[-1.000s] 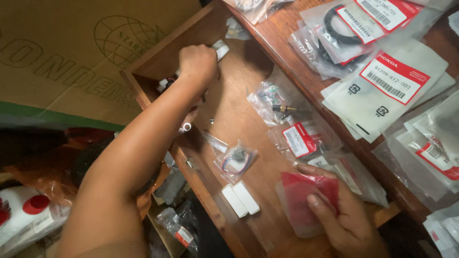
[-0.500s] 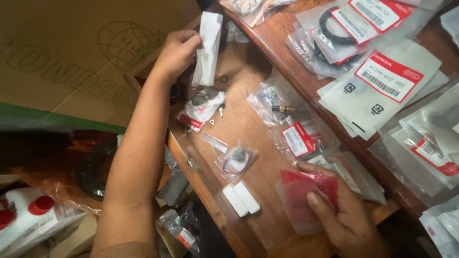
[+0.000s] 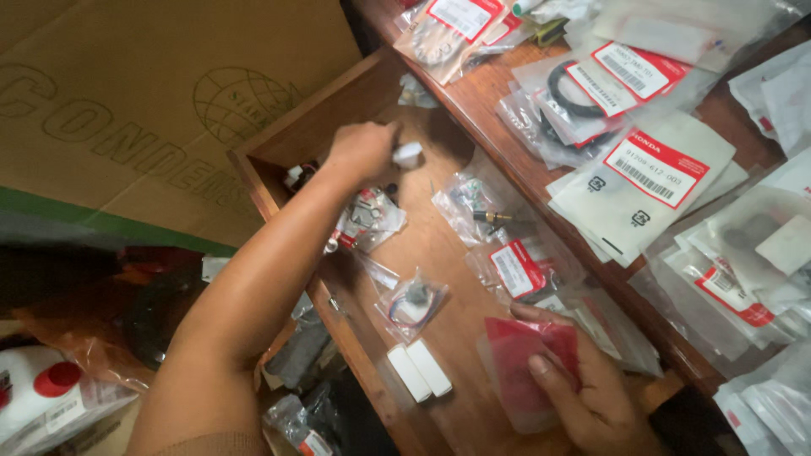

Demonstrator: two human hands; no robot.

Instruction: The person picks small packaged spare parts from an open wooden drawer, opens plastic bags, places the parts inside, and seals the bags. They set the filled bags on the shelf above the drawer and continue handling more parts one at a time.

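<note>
Head view, left hand: the left hand (image 3: 361, 150) reaches into the far end of the open wooden drawer (image 3: 253, 156), at about 11 o'clock from the picture's middle, fingers pinched on a small white packet (image 3: 408, 154) that shows blurred at its fingertips.
Head view, right hand: the right hand (image 3: 591, 388) sits at 5 o'clock, thumb pressed on top of a red plastic bag (image 3: 519, 363) and fingers under it, clamped on the bag over the drawer's near end.
Red plastic bag: flat, translucent red, crumpled at the upper edge; its contents cannot be made out.
Drawer contents: a clear bag with a dark round part and coloured wires (image 3: 411, 301) lies near the middle, two white oblong blocks (image 3: 419, 370) side by side at 6 o'clock, and a clear bag with a brass fitting (image 3: 475, 211) at 1 o'clock from the wires.
Table: the wooden tabletop (image 3: 498, 93) at 2 o'clock carries white labelled parts envelopes (image 3: 646, 181) and a bagged black rubber ring (image 3: 574, 93).
Left side: a brown cardboard box (image 3: 127, 110) stands just beside the drawer at 10 o'clock.
</note>
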